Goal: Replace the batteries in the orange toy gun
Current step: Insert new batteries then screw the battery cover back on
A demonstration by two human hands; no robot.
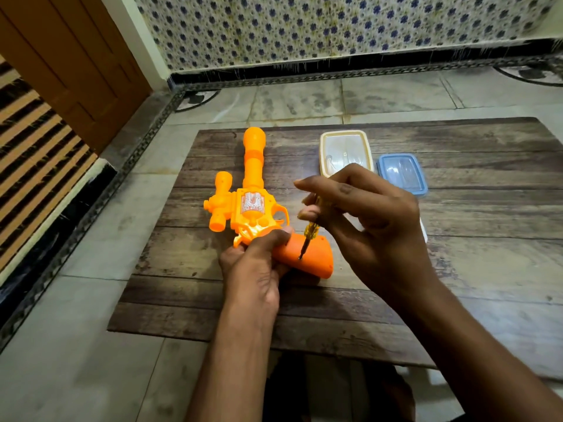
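- Head view: the gun [248, 208] lies on its side on a wooden board [457, 269], barrel pointing away from the person, grip toward them and angled to the right.
- The left hand [256, 269] grips the gun where the frame meets the grip; its fingers curl over the top edge, the thumb side is hidden under the hand.
- The right hand [368, 220] pinches a screwdriver [309, 236] with a clear yellow handle between thumb and fingers, the other fingers spread loosely above.
- The screwdriver stands tilted, its tip touching the flat side of the grip near the middle.
- A scope-like piece sits on the gun's left side, and a silver patterned plate shows on the frame.
- Behind the right hand, a cream-rimmed box [345, 150] rests on the board; just beside it, to the right, lies a blue-rimmed box [402, 173]. What they contain cannot be told.
- The board lies on a tiled floor [91, 360]; a patterned wall [335, 25] runs along the back and a brown door [67, 62] stands at the left.
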